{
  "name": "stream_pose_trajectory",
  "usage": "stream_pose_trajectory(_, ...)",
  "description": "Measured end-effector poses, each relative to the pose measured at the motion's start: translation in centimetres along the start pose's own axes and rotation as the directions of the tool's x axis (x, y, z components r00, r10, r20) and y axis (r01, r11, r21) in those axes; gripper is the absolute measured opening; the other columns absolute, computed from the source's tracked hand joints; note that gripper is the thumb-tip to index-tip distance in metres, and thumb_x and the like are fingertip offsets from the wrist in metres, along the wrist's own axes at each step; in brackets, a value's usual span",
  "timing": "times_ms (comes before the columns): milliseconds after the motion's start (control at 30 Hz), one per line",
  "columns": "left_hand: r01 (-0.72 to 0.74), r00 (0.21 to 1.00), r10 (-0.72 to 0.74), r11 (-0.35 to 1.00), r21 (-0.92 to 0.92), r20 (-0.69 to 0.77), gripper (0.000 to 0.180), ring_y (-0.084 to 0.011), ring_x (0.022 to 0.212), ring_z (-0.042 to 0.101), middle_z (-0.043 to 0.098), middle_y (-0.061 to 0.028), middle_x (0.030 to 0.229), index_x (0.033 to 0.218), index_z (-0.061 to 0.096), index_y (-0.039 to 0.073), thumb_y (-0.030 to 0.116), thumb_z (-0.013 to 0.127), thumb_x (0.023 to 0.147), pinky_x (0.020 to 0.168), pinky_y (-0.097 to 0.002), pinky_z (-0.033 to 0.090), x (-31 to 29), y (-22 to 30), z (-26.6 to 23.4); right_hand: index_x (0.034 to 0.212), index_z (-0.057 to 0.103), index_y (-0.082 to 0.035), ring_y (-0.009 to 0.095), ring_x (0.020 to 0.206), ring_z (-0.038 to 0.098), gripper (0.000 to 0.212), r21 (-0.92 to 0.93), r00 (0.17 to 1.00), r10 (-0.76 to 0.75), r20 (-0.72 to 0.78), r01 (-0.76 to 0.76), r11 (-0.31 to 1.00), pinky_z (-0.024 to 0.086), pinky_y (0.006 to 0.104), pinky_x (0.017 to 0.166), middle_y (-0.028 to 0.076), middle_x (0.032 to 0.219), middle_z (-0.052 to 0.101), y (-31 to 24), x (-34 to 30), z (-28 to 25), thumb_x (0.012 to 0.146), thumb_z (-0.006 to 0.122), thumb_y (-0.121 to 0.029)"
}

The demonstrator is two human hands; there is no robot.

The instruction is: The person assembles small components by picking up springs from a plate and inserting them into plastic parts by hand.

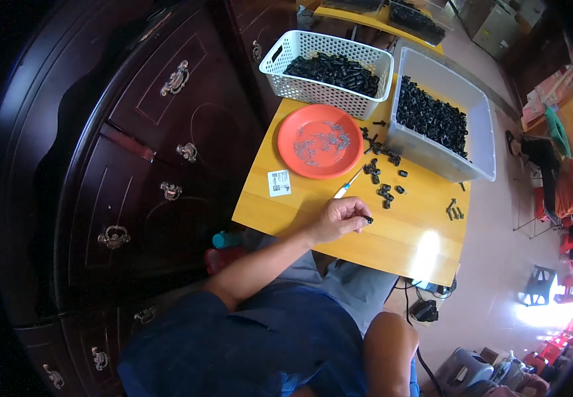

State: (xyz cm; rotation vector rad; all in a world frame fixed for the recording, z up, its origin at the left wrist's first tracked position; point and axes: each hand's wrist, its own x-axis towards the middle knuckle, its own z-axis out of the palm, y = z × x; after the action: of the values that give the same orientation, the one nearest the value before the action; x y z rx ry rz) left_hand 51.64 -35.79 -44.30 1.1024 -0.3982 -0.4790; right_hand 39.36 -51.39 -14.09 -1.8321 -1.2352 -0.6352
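L hand (345,220) is out over the near part of the yellow bench (379,248), gripping 1 small black pc (368,220) btwn thumb & fingertips. Pc pokes out on the R side of the grip, just above the bench top; too small to tell its exact shape. L forearm (266,255) comes out of a dark blue sleeve (187,324) at lower L, angles up & to the R across the lap, elbow bent. Fingers curled, knuckles up & away from the body, thumb on the near side.

R hand is out of view, so can't tell if it's open or closed; a bare part of the R arm (391,354) shows at the lower edge, bent.

Just beyond the L hand: slim screwdriver (343,192), white/blue handle nearest the hand, shaft pointing up-R. Loose black pcs (384,192) lie R of it; a few more long thin pcs (455,210) near the bench's R edge. Orange-red plate (284,142) w/ small silvery bits sits farther back, white label card (279,183) below it. Behind: white perforated basket (313,89) & clear plastic bin (425,152), both w/ lots of black pcs.
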Motion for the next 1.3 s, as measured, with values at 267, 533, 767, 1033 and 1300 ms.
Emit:
stream_pose_trajectory(267, -0.006, 1.0, 0.006, 0.999, 0.034, 0.014, 0.011, -0.007, 0.075, 0.061, 0.062, 0.0001, 0.086, 0.104, 0.061, 0.002, 0.002, 0.065, 0.093, 0.069, -0.0227, 0.053, 0.1, 0.5, -0.4, 0.137, 0.051, -0.003, 0.04, 0.134, 0.036, 0.05, -0.087, 0.998, -0.055, -0.002, 0.055, 0.995, 0.032, 0.0511, 0.108, 0.023, 0.145, 0.041, 0.5, 1.4, 2.2, 0.088, 0.059, -0.008)
stream_pose_trajectory(533, -0.142, 0.98, 0.166, 0.971, 0.195, -0.112, 0.011, -0.0068, 0.076, 0.063, 0.064, 0.0002, 0.089, 0.105, 0.062, 0.002, 0.003, 0.064, 0.094, 0.07, -0.0225, 0.054, -0.1, 0.3, 0.9, 0.141, 0.051, -0.005, 0.045, 0.146, 0.026, 0.054, -0.63, 0.87, 0.428, -0.242, -0.477, 0.613, 0.025, 0.0573, 0.116, 0.024, 0.155, 0.033, 12.6, -4.2, 10.3, 0.088, 0.059, -0.007)
stream_pose_trajectory(767, 0.033, 0.999, -0.032, 0.997, 0.068, -0.014, 0.013, -0.0061, 0.077, 0.063, 0.066, -0.0008, 0.091, 0.107, 0.063, 0.002, 0.003, 0.065, 0.094, 0.071, -0.0217, 0.054, -0.1, 0.3, -0.3, 0.121, 0.067, -0.014, 0.035, 0.132, 0.047, 0.04, -0.676, 0.669, 0.607, -0.428, -0.683, 0.276, 0.037, 0.0521, 0.108, 0.013, 0.134, 0.057, 23.2, -12.7, 7.4, 0.081, 0.071, -0.013)
stream_pose_trajectory(1033, 0.058, 0.998, -0.056, 0.996, 0.063, -0.043, 0.011, -0.0046, 0.075, 0.062, 0.063, 0.0014, 0.088, 0.105, 0.062, 0.001, 0.004, 0.064, 0.095, 0.07, -0.0208, 0.053, -0.2, 0.5, -0.1, 0.103, 0.074, -0.012, 0.031, 0.099, 0.063, 0.024, -0.684, 0.657, 0.692, -0.299, -0.653, 0.325, 0.048, 0.0443, 0.09, 0.008, 0.101, 0.07, 29.2, -15.5, 9.7, 0.08, 0.073, -0.016)
stream_pose_trajectory(1300, 0.026, 0.999, -0.024, 0.997, 0.07, -0.022, 0.011, -0.0042, 0.075, 0.062, 0.063, 0.0014, 0.088, 0.106, 0.062, 0.001, 0.004, 0.063, 0.095, 0.07, -0.0215, 0.054, -0.1, 0.1, -0.2, 0.099, 0.073, -0.014, 0.029, 0.097, 0.063, 0.02, -0.684, 0.692, 0.651, -0.313, -0.639, 0.351, 0.047, 0.0434, 0.086, 0.006, 0.097, 0.069, 30.1, -16.4, 10.2, 0.079, 0.074, -0.017)
